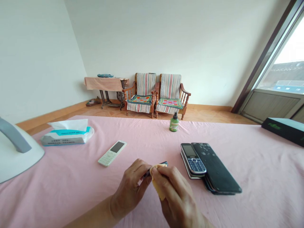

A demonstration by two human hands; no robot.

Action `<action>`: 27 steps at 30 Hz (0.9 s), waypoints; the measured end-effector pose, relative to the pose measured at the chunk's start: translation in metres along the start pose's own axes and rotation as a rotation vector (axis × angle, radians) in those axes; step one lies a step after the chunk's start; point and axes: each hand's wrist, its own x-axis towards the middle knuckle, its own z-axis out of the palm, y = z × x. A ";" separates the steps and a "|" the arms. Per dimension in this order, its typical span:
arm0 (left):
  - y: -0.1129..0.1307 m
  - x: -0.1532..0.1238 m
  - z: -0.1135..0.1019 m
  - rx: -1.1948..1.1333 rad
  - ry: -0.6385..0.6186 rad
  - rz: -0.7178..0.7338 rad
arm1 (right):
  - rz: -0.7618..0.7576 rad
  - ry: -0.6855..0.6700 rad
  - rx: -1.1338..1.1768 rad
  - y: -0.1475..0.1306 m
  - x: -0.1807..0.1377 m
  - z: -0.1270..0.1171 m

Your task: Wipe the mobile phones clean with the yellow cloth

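Observation:
My left hand (133, 185) grips a slim dark mobile phone (147, 173), seen almost edge-on and largely covered by my fingers. Pinched in my right hand (177, 190) is a yellow cloth (159, 186), folded over the phone's edge and touching it. Left of my hands a white keypad phone (113, 153) lies face up on the pink tablecloth (90, 196). To the right, a dark blue keypad phone (193, 159) tops a small stack. Beside it, a large black smartphone (217, 169) rests on other phones.
A tissue pack (67, 135) and a white object with a grey handle (17, 148) stand at the left. Farther back is a green spray bottle (174, 123). A black box (285, 129) sits at the right edge. Two wooden chairs (169, 87) stand beyond the table.

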 end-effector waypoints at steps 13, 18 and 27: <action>0.003 0.000 0.000 0.019 -0.008 -0.005 | 0.107 0.038 0.051 0.000 0.003 -0.003; 0.000 0.001 0.000 0.013 -0.001 -0.093 | 0.287 0.125 0.094 0.015 0.001 -0.002; -0.015 0.000 0.005 -0.269 0.046 -0.338 | 0.489 0.105 0.285 0.025 0.000 0.009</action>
